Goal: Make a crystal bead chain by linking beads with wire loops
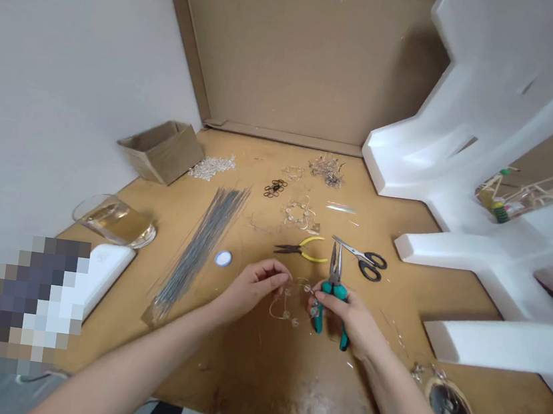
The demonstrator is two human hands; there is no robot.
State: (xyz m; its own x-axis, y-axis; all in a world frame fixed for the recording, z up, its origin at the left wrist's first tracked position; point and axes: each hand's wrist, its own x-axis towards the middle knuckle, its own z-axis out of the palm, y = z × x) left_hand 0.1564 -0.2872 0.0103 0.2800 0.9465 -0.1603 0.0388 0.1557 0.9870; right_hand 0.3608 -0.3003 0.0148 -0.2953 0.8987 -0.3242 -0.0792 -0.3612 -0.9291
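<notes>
Tabletop (pixel 231 369) | right hand (pixel 354 316) gripping teal-handled pliers (pixel 334 281) | pointing away, long axis front-to-back

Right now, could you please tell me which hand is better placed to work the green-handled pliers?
Probably the right hand: it holds the green-handled pliers, their jaws slightly parted and pointing away from the person. The left hand has no tool and seems to pinch the beaded wire.

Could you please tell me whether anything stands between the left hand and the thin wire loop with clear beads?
Nothing visible does: the left hand pinches the wire loop at its edge. The right hand holds green-handled metal pliers at the loop's other side; dark yellow-handled pliers lie beyond it.
</notes>
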